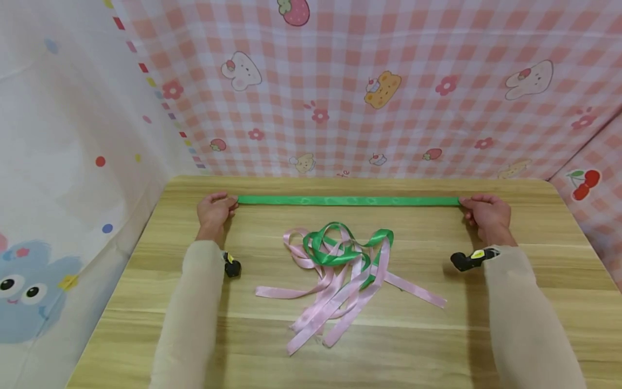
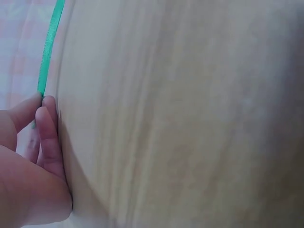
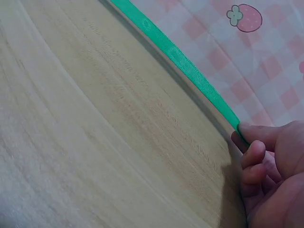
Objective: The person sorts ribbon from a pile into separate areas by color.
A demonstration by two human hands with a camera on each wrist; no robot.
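Observation:
A green ribbon runs straight and taut from side to side near the table's far edge. My left hand pinches its left end between thumb and finger, and my right hand pinches the right end. In the left wrist view the green ribbon rises from the fingertips. The right wrist view shows the green ribbon leading away from thumb and finger, with the other fingers curled below. Nearer the front, between my forearms, lies a loose tangle of pink ribbons and another green ribbon.
The wooden table meets a pink checked cloth at its far edge. A white printed cloth hangs along the left side. Black wrist cameras sit at both cuffs, over the tabletop.

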